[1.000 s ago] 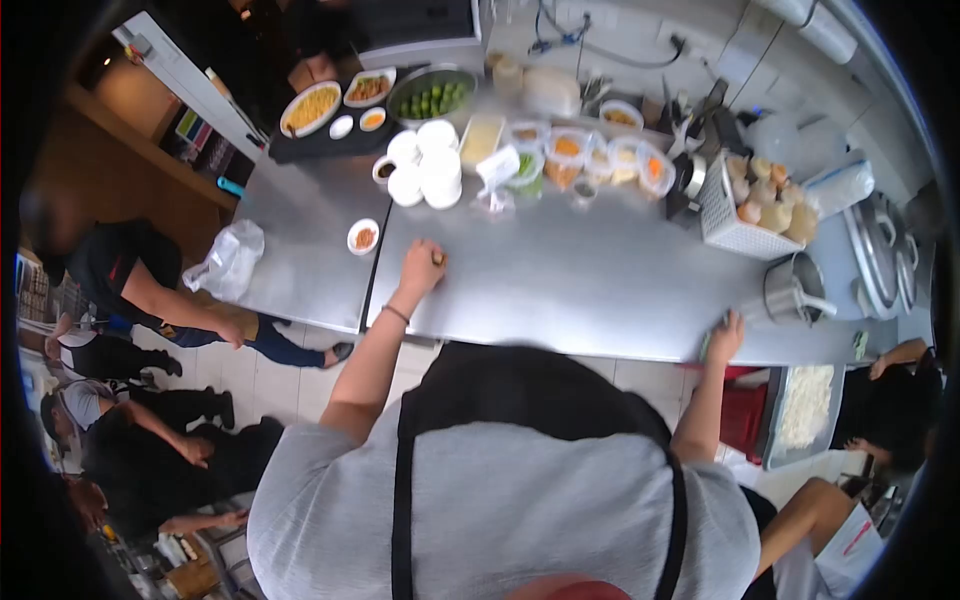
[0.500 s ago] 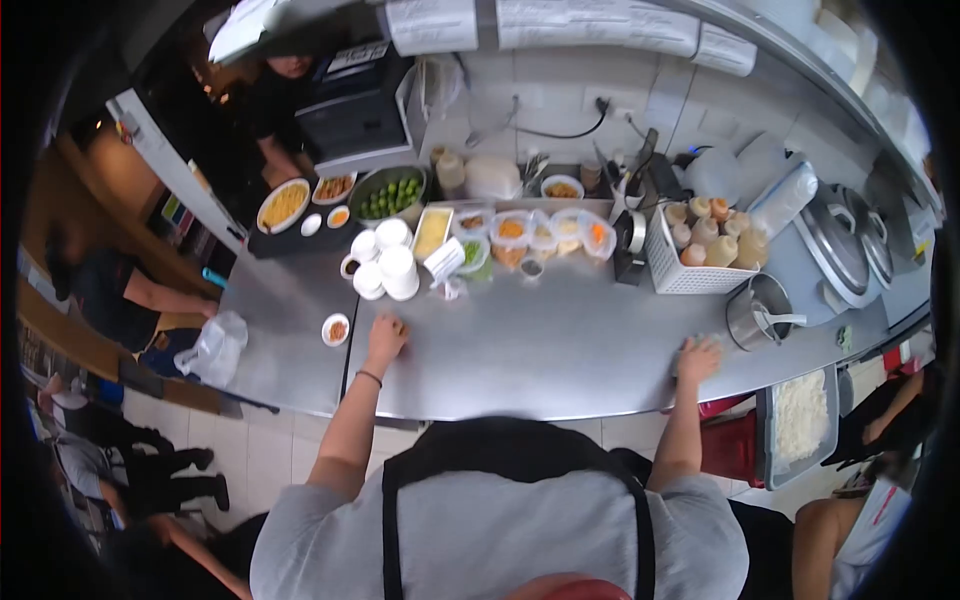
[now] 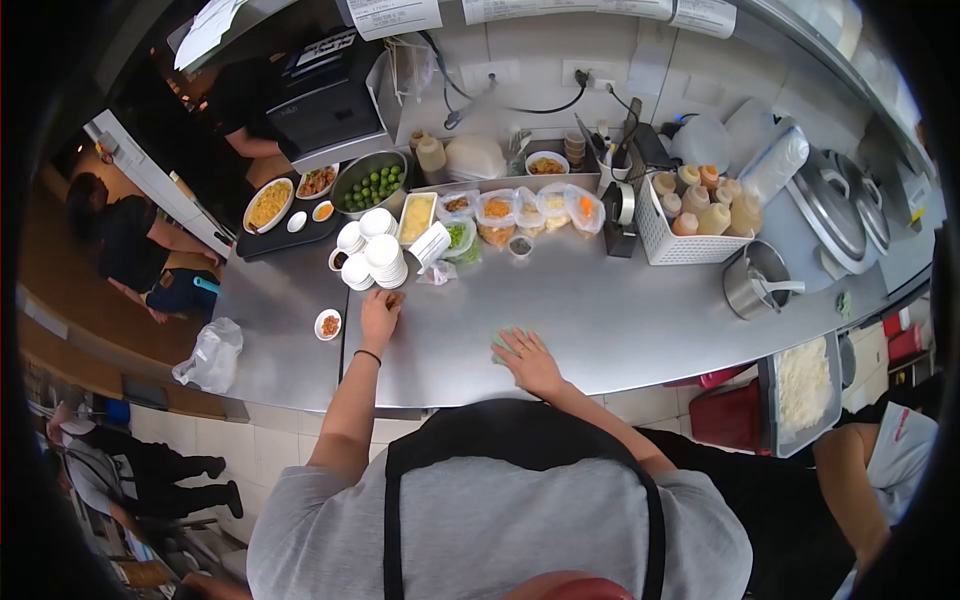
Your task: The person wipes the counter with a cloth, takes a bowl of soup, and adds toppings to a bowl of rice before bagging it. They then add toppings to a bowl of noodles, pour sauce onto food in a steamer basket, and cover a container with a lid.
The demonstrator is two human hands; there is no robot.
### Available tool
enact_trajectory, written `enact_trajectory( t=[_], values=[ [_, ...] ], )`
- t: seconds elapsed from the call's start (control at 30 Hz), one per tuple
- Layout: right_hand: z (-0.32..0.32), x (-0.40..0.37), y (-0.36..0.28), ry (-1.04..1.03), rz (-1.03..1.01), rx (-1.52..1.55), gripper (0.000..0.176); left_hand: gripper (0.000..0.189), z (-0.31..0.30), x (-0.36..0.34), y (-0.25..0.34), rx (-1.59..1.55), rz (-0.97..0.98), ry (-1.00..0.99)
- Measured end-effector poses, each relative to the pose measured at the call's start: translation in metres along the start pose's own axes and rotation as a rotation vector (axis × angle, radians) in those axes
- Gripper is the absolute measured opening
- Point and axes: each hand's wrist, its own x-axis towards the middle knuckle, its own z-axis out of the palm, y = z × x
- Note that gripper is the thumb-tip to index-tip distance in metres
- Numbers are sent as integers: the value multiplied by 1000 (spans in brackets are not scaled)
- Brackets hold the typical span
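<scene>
Around the middle of the steel counter (image 3: 450, 345), my right hand (image 3: 530, 362) presses a green cloth (image 3: 500, 343) against the surface, with its fingers over the cloth. My left hand (image 3: 380, 318) rests at the left side with curled fingers. A small brownish bit shows at its fingertips, but I cannot tell what it is. Just beyond that hand stand stacks of white cups (image 3: 385, 262). A small white bowl of reddish-brown bits (image 3: 328, 324) lies to its left.
Bagged toppings (image 3: 497, 220), a bowl of green limes (image 3: 370, 187) and a basket of sauce bottles (image 3: 690, 235) line the back. A steel pot (image 3: 752, 282) stands right. A plastic bag (image 3: 210, 357) lies at the left edge. Other people stand left and right.
My right hand has swept the green cloth leftward from the counter's right side to its middle. My left hand stays near the cups. The view has shifted slightly.
</scene>
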Motion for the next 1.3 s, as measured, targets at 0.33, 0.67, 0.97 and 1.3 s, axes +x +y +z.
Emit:
enact_trajectory(
  t=[0.33,0.67,0.97,1.3],
  values=[
    [-88,-167,169,261,793,-421,39,27,0,-8,-1,-89,-17,37],
    [-174,-230,245,465,1565,-491,37,26,2,-27,1,-65,102,187],
    [-89,-131,259,149,1433,-699,55,28,5,-35,12,-8,127,264],
    [-11,2,170,128,884,-497,56,29,3,-37,15,-15,111,228]
  ],
)
